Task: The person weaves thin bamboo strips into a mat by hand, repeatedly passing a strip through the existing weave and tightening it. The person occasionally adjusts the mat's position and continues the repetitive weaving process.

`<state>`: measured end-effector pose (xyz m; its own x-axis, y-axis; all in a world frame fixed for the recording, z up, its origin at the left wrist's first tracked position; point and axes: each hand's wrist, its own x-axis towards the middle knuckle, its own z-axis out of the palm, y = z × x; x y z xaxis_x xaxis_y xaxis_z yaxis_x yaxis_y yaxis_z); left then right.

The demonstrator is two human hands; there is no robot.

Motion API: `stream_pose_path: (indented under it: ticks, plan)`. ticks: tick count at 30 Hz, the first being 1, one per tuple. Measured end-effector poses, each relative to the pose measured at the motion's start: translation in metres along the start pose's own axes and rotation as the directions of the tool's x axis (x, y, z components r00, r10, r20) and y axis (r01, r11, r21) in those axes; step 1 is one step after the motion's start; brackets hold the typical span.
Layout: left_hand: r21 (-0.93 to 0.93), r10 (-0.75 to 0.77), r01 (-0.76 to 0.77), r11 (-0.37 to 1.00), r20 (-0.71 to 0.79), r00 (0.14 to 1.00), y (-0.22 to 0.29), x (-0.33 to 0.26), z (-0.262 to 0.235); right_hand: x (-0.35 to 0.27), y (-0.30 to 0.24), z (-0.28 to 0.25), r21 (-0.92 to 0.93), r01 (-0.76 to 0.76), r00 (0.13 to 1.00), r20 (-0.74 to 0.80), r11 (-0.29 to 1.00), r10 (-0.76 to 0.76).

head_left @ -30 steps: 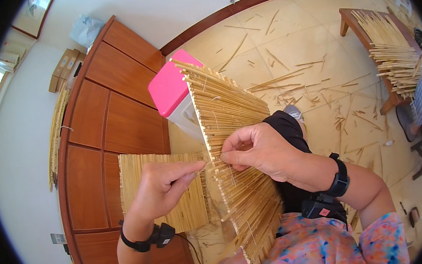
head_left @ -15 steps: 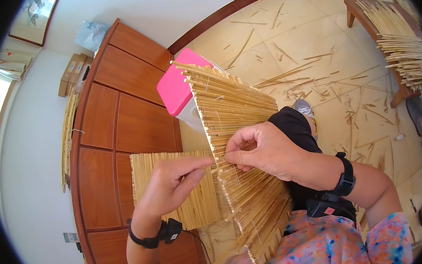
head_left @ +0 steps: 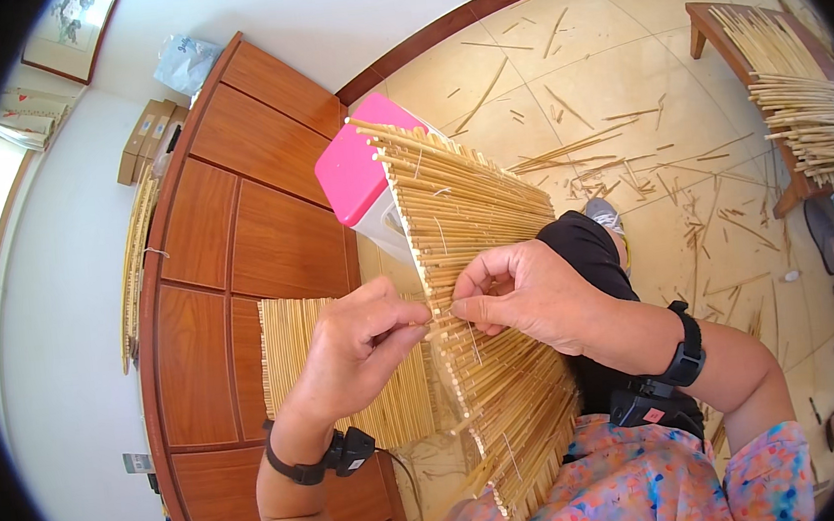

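Observation:
A mat of thin bamboo sticks (head_left: 462, 207) lies across my lap, running from my chest up to a pink-lidded white box (head_left: 360, 171). My left hand (head_left: 355, 350) pinches the mat's left edge with thumb and fingers closed on the stick ends. My right hand (head_left: 524, 291) pinches the same spot from the right, fingertips almost touching the left hand's. Both wrists wear black bands. A second bamboo mat (head_left: 337, 367) lies flat behind my left hand, partly hidden by it.
A wooden cabinet (head_left: 237, 246) stands on the left against the white wall. Loose bamboo sticks (head_left: 625, 143) litter the tiled floor. At the far right a wooden bench (head_left: 745, 43) carries a pile of sticks, with another person's sleeve beside it.
Both hands have stayed pinched on the mat's edge; the view has tilted slightly, and the fingers have drawn a little closer together.

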<state>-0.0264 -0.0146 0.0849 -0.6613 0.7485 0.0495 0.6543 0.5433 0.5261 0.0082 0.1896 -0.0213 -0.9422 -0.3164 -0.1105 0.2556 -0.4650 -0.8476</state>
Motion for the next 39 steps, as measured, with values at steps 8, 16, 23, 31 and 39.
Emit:
stream_pose_path:
  ticks: [8, 16, 23, 31, 39]
  plan:
    - [-0.071, 0.08, -0.078, 0.994, 0.018, 0.997, -0.017, -0.005, -0.003, -0.001, -0.004, 0.001, -0.022, -0.028, 1.0, -0.009, 0.999, 0.028]
    - [-0.111, 0.166, -0.163, 0.98, 0.016, 0.986, -0.022, -0.012, -0.001, -0.002, -0.032, -0.013, -0.294, 0.148, 0.987, -0.011, 0.944, -0.158]
    - [-0.396, -0.049, -0.018, 0.918, -0.159, 0.986, -0.023, -0.02, 0.022, -0.01, -0.058, -0.023, -0.457, 0.088, 0.988, -0.074, 0.885, -0.137]
    - [-0.118, 0.201, -0.288, 0.95, -0.473, 0.858, -0.041, -0.016, 0.053, -0.031, -0.049, -0.02, -0.557, 0.008, 0.992, -0.1, 0.83, -0.077]
    - [-0.042, 0.234, -0.304, 0.952, -0.539, 0.809, -0.051, -0.018, 0.062, -0.033, -0.031, -0.004, -0.532, 0.071, 0.974, -0.147, 0.844, -0.175]
